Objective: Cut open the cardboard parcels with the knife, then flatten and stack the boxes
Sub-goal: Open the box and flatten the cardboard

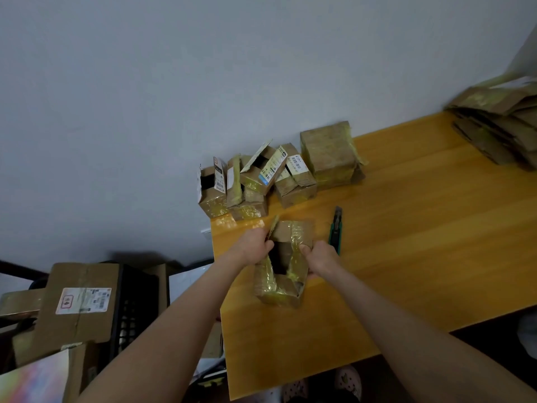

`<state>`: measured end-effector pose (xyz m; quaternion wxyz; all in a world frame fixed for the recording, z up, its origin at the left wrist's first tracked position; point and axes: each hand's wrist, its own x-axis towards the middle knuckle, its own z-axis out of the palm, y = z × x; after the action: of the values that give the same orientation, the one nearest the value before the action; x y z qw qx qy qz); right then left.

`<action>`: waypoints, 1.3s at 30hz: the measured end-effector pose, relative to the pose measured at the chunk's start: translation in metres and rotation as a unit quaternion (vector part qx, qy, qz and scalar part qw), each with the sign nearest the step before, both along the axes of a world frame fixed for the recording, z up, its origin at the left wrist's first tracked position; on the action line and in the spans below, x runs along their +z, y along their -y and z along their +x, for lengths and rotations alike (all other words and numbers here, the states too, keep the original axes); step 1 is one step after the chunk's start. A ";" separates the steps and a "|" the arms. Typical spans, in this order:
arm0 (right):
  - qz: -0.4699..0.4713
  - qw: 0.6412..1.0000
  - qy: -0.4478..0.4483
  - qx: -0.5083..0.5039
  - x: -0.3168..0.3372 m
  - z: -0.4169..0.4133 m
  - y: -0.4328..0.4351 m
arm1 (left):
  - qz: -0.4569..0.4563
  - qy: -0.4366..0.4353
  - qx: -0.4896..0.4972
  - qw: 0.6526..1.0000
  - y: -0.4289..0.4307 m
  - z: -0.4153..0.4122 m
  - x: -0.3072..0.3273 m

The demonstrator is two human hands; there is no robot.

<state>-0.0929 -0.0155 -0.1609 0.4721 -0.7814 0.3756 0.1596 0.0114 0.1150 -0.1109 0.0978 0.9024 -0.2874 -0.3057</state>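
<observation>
Table (421, 242): yellow wood top, runs from near centre to far R, against a grey wall
Stack (499, 129): flattened boxes w/ yellow tape, far R corner of table, partly cut off by frame edge
Carton (81, 309): brown, white label on top, off the table at near L, beside a black crate (135, 309)
Parcels (261, 181): cluster at far L edge of table by wall; several w/ flaps up & dark insides showing; biggest parcel (329, 154) at R end looks taped closed
Box (283, 274): on table near L edge, just in front of cluster, top open, yellow tape on flaps, held btwn both hands
L hand (252, 245): fingers curled over box's L wall, gripping it
R hand (321, 258): grips box's R wall, thumb on rim
Knife (335, 229): green, lying flat on table just R of box, near end right by R hand
</observation>
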 end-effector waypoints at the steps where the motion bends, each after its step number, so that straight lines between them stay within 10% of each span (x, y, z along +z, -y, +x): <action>1: 0.005 1.000 0.001 -0.003 0.000 -0.001 0.000 | -0.006 -0.003 0.004 1.000 -0.001 -0.001 0.001; 12: -0.033 0.997 -0.002 -0.067 0.002 0.001 -0.016 | 0.083 0.120 0.059 0.988 0.002 -0.064 -0.010; 19: 0.165 0.985 -0.025 -0.049 0.002 -0.014 -0.037 | 0.136 0.176 0.050 0.974 -0.007 -0.058 -0.013; 39: -0.024 0.999 0.013 -0.028 -0.003 -0.012 -0.005 | -0.099 -0.023 0.146 0.984 -0.017 -0.023 0.014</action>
<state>-0.1052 -0.0105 -0.1636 0.4626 -0.7836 0.3946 0.1273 -0.0112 0.1321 -0.0968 0.2364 0.9134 -0.1790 -0.2789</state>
